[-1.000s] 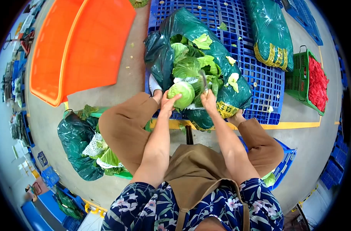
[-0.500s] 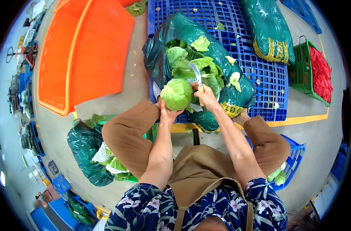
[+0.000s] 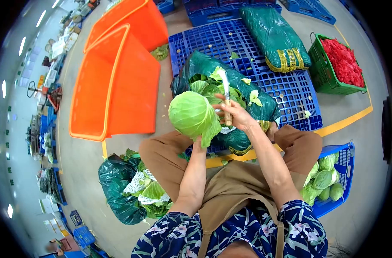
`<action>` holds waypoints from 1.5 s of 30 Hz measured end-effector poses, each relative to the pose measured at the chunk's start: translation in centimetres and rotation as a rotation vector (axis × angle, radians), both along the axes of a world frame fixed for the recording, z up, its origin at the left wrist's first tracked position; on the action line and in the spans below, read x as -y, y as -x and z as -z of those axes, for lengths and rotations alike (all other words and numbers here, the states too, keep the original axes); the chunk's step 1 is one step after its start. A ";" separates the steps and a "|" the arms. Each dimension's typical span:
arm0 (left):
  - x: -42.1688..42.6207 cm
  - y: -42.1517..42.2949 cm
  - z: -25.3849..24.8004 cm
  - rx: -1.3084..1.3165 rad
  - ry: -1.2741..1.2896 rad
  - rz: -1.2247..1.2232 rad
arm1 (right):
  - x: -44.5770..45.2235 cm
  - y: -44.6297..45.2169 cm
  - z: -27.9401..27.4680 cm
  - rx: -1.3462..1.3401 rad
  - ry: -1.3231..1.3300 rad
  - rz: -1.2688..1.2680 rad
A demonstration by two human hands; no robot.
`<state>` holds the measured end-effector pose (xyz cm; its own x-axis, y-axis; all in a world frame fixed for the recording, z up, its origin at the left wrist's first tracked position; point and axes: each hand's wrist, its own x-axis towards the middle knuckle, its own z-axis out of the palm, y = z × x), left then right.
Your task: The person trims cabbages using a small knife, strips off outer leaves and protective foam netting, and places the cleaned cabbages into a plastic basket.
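Observation:
A round green cabbage (image 3: 188, 112) rests on my left hand (image 3: 198, 143), which grips it from below; the cabbage hides most of those fingers. One loose leaf hangs from its lower right side. My right hand (image 3: 239, 116) holds a knife (image 3: 225, 84) with a curved blade by its wooden handle, blade pointing up and away from me. Some of the right fingers are stretched toward the cabbage. Just beyond both hands lies an open dark green plastic bag (image 3: 204, 63) with cabbages and loose leaves in it.
Under the bag is a blue pallet (image 3: 286, 92), which also bears a full green bag (image 3: 273, 38). Orange bins (image 3: 135, 86) stand left, a green crate (image 3: 333, 88) of red material right. Cabbages fill a blue basket (image 3: 348, 172) near my right knee; another green bag (image 3: 118, 189) lies left.
My left hand has lifted the cabbage toward me, and a leaf now hangs off it. The knife has come slightly away from the cabbage. My view has tilted up, showing more behind the pallet.

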<state>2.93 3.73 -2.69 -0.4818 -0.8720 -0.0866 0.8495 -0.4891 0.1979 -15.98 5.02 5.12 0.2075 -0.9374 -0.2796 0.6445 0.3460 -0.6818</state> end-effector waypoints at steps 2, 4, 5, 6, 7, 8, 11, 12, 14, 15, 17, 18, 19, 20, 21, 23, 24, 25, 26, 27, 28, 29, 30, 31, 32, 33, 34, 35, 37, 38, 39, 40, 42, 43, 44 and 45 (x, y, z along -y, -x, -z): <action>-0.6 -0.3 0.3 0.100 0.044 0.011 | -1.3 -0.4 -1.4 -0.125 0.035 -0.084; -0.4 -1.1 0.9 0.190 0.078 0.010 | -2.8 -0.8 -4.1 -0.202 -0.034 -0.047; -0.3 -1.7 1.2 0.232 0.092 0.004 | -3.3 -0.9 -4.7 -0.234 -0.063 -0.038; -0.2 -2.3 1.5 0.269 0.103 -0.001 | -3.8 -1.1 -5.3 -0.266 -0.092 -0.029; -0.1 -2.8 1.9 0.291 0.110 -0.007 | -4.3 -1.2 -6.2 -0.307 -0.114 -0.021; -0.3 -3.1 2.0 0.294 0.102 -0.014 | -4.5 -1.3 -6.1 -0.258 -0.149 -0.020; -1.1 -2.9 1.0 0.228 0.023 -0.044 | -4.5 -0.8 -3.9 -0.142 -0.244 -0.040; -1.5 -2.6 0.1 0.195 -0.013 -0.056 | -4.7 -1.2 -3.8 -0.162 -0.254 -0.052; -2.2 -1.6 -2.5 0.146 0.035 -0.068 | -5.6 -1.9 -3.7 -0.203 -0.275 -0.069; -2.3 -1.3 -3.0 0.120 0.056 -0.071 | -5.9 -2.4 -3.5 -0.217 -0.303 -0.039; -2.1 -1.6 -2.9 -0.009 -0.059 -0.006 | -6.5 -3.1 -3.1 -0.112 -0.290 -0.008; -2.1 -1.7 -3.0 -0.073 -0.114 0.026 | -6.5 -3.2 -2.9 -0.081 -0.272 0.026; -2.2 -1.6 -3.1 -0.091 -0.060 0.066 | -6.5 -3.2 -2.8 -0.136 -0.272 0.034; -2.5 -1.7 -3.2 -0.107 -0.007 0.107 | -6.4 -3.1 -2.8 -0.190 -0.272 0.042; -2.5 -1.7 -3.0 -0.097 0.004 0.111 | -6.1 -3.0 -2.8 -0.241 -0.273 0.051; -2.4 -1.7 -2.4 -0.054 -0.019 0.081 | -5.6 -2.2 -2.4 -0.452 -0.196 0.026; -2.2 -1.9 -1.5 -0.047 -0.030 0.088 | -5.3 -1.8 -2.1 -0.558 -0.157 0.011; -2.0 -2.1 -0.5 -0.041 -0.041 0.095 | -4.7 -1.6 -1.6 -0.587 -0.189 0.112; -1.7 -2.7 0.5 -0.060 -0.030 0.142 | -4.0 -0.7 -0.1 -0.529 -0.199 0.132; -1.7 -3.1 1.5 -0.079 -0.023 0.188 | -3.0 0.2 2.3 -0.625 -0.217 0.209; -1.9 -3.3 2.3 -0.124 0.048 0.205 | -2.0 0.9 4.9 -0.721 -0.236 0.286; -2.1 -3.2 3.0 -0.170 0.123 0.223 | -1.3 1.8 7.0 -0.760 -0.263 0.325; -1.7 -3.3 2.8 -0.266 0.120 0.301 | -0.9 2.1 7.2 -0.797 -0.290 0.363; -1.3 -3.3 2.5 -0.355 0.115 0.384 | -0.8 2.6 7.4 -0.864 -0.291 0.320; -1.2 -4.2 2.0 -0.265 0.036 0.324 | -0.5 2.9 7.5 -0.896 -0.298 0.221; -1.7 -5.1 1.6 -0.180 -0.044 0.278 | -0.3 3.0 7.2 -0.929 -0.312 0.133; -2.1 -5.5 1.4 -0.100 -0.132 0.263 | 0.3 3.3 9.0 -1.335 0.033 0.042; -2.1 -5.2 0.8 0.033 -0.142 0.268 | -0.3 2.6 7.5 -1.413 0.146 0.115; -1.3 -3.3 -3.6 0.373 0.032 0.255 | -2.5 2.1 1.4 -1.092 0.114 0.125; -0.7 -1.7 -6.4 0.541 0.172 0.237 | -4.1 2.0 -1.2 -0.649 0.055 0.141; -0.4 0.2 -9.2 0.673 0.310 0.216 | -6.0 2.3 -4.4 -0.451 0.140 0.201; -0.5 2.0 -11.7 0.722 0.418 0.218 | -7.6 2.9 -7.1 -0.213 0.156 0.257; -1.5 4.4 -15.7 0.567 0.472 0.323 | -11.2 5.2 -9.9 -0.029 0.260 0.354; -2.2 5.3 -17.6 0.399 0.433 0.421 | -12.6 6.5 -9.7 -0.004 0.295 0.418; -1.2 6.7 -17.0 0.500 0.575 0.490 | -13.2 7.7 -9.4 0.012 0.322 0.480; -0.5 8.3 -16.8 0.613 0.731 0.532 | -15.1 10.0 -7.8 -0.021 0.377 0.487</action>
